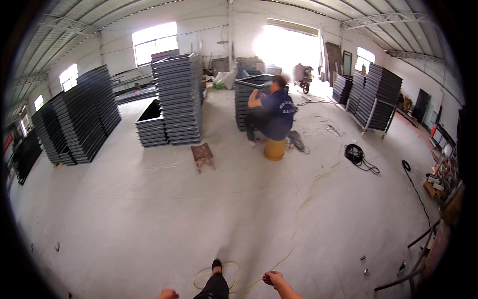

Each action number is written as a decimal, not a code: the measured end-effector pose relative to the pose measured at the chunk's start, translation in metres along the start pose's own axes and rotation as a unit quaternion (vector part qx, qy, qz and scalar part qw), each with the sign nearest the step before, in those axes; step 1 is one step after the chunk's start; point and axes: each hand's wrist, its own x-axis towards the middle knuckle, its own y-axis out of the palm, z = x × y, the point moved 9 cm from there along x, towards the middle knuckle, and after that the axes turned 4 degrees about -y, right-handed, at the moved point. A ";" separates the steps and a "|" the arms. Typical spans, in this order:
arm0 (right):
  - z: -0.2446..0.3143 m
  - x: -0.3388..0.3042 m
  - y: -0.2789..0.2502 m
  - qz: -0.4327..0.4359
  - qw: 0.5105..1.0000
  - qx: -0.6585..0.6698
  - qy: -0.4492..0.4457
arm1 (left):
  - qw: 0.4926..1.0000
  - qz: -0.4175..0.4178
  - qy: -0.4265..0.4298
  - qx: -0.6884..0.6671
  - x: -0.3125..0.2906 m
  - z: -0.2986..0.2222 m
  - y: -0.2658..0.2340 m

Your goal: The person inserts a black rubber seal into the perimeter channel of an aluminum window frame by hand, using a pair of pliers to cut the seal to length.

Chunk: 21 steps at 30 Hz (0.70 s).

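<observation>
Because both hands showed only near the lower edge, their state could be read only in part. The left hand was mostly cut off by the edge, its fingers seeming loosely curled; whether it had hold of anything I could not tell. The right hand came in further, fingers bent and partly closed, over the line of the thin yellow hose; whether it gripped the hose or merely hung in front of it could not be made out. The hose lay on the floor, looped around the person's dark shoe and trailing away past the right hand toward the coiled black cable. Well ahead, a co-worker sat on a yellow drum beside a stack of dark frames, with a taller stack to the left and a low stool in front of it. With one foot forward, the step in hand looked like walking or standing beside the hose rather than close handwork. The next move, I judged, called for getting the foot clear of the loop without snagging it.
</observation>
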 end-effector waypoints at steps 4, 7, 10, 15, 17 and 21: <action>0.033 0.105 -0.055 -0.069 0.994 0.083 -0.012 | 0.961 0.136 0.162 0.178 0.039 -0.080 0.038; 0.061 0.125 -0.095 -0.119 0.822 -0.543 -0.121 | 0.920 0.126 0.111 0.355 0.143 -0.191 0.078; 0.030 0.104 -0.136 -0.209 0.920 -0.325 0.072 | 0.711 0.092 0.136 0.684 0.268 -0.367 0.164; 0.072 0.107 -0.113 -0.258 0.947 -0.123 0.149 | 0.954 0.009 0.209 0.214 0.346 -0.691 0.329; 0.104 0.137 -0.112 -0.258 0.947 -0.099 0.162 | 0.966 0.071 0.225 0.104 0.344 -0.775 0.417; 0.160 0.229 -0.154 -0.260 0.949 -0.064 0.164 | 0.928 0.113 0.330 0.128 0.320 -0.855 0.558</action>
